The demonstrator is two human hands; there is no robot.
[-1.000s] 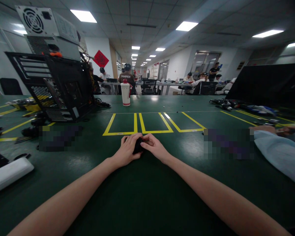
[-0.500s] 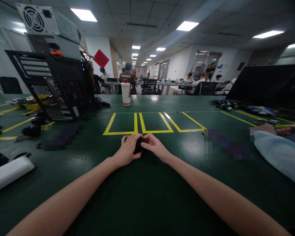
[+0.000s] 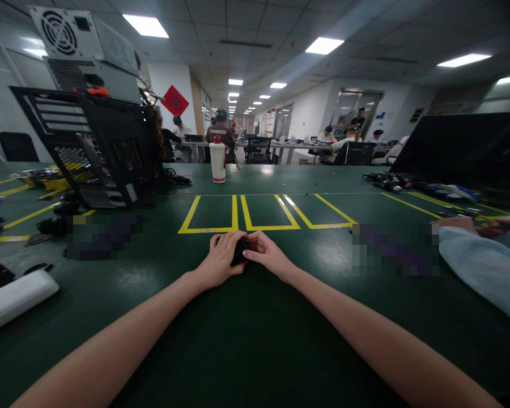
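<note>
Between my hands, low over the green table (image 3: 255,334), is a small black object (image 3: 239,252); its kind is hard to make out because fingers cover much of it. My left hand (image 3: 221,258) wraps round it from the left, fingers over the top and thumb along the near side. On the right, my right hand (image 3: 267,256) is closed with thumb and fingertips pressed to the object's right side. Just beyond my fingers, yellow tape (image 3: 272,228) marks several boxes on the tabletop.
At the left stands an open black computer case (image 3: 110,147) with a power supply (image 3: 83,37) stacked above. A white cup (image 3: 218,162) with a red lid is farther back. A white bar-shaped object (image 3: 19,300) lies near left. Another person's sleeve (image 3: 484,263) reaches in from the right.
My right thumb has shifted very slightly on the black object. Both hands otherwise keep their place.
</note>
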